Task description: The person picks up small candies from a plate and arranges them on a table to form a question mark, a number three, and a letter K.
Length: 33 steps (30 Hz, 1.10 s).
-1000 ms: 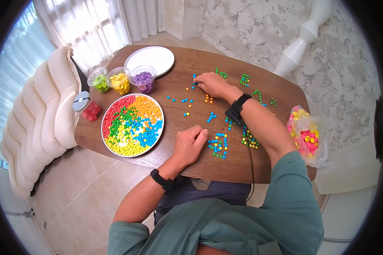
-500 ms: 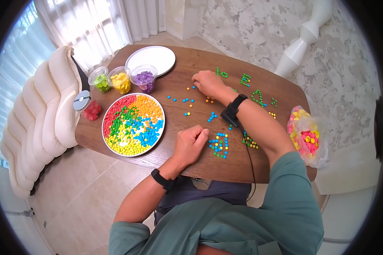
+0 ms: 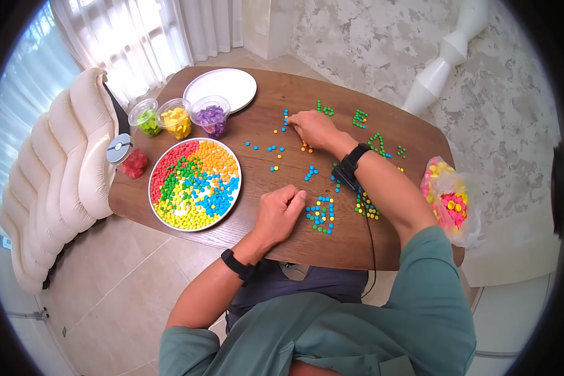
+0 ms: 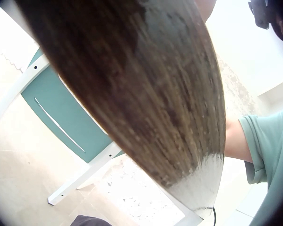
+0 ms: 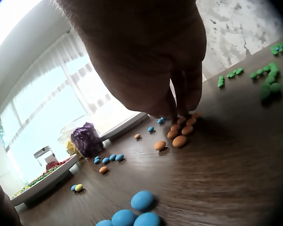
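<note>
Small round candies lie in coloured patterns on the brown table. My right hand [image 3: 315,128] reaches to the far middle, beside a short upright row of blue candies [image 3: 286,113]. Its fingers point down to the tabletop in the right wrist view, tips just behind a cluster of orange candies [image 5: 179,141]. No candy shows between them. My left hand [image 3: 279,214] rests near the front edge with its fingers loosely curled and the thumb on top, left of a blue, yellow and green candy outline [image 3: 320,216]. The left wrist view is mostly filled by the wooden table [image 4: 146,103].
A white plate [image 3: 240,199] of sorted candies stands at left. Behind it are cups of green [image 3: 148,127], yellow [image 3: 177,125] and purple [image 3: 212,123] pieces, a lidded red jar [image 3: 133,164] and a white plate [image 3: 238,88]. A plastic bag [image 3: 460,235] sits at the right edge.
My right hand shifted left over the blue row, then drew back a little to the right, so the row shows again. The left hand stayed in place.
</note>
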Tool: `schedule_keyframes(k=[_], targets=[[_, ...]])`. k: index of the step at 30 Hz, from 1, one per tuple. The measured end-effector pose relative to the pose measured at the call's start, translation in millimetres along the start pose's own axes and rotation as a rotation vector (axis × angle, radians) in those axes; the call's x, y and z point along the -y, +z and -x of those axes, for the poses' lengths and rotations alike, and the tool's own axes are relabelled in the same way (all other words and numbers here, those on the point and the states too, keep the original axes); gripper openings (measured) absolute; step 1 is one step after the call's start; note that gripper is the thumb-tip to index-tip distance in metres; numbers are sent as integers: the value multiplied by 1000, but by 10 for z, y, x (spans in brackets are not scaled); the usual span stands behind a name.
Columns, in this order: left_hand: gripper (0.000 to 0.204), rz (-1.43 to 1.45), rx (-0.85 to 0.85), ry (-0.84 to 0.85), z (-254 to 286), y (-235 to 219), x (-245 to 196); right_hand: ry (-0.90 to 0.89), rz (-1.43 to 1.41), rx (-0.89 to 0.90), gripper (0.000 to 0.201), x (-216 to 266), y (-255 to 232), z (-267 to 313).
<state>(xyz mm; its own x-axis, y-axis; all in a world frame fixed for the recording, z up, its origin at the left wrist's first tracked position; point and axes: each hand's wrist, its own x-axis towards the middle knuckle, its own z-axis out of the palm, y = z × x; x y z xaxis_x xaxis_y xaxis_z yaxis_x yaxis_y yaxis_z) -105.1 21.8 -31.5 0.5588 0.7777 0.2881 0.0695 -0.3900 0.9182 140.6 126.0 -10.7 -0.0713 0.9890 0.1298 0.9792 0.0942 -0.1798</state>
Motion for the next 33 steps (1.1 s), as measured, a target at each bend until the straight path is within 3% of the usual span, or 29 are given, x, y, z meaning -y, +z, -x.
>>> schedule_keyframes(k=[14, 33], targets=[[31, -39, 6, 6, -1, 5, 32, 3, -50, -18, 32, -6, 3, 12], [30, -22, 5, -2, 1, 4, 14, 16, 10, 104, 40, 16, -34, 30]])
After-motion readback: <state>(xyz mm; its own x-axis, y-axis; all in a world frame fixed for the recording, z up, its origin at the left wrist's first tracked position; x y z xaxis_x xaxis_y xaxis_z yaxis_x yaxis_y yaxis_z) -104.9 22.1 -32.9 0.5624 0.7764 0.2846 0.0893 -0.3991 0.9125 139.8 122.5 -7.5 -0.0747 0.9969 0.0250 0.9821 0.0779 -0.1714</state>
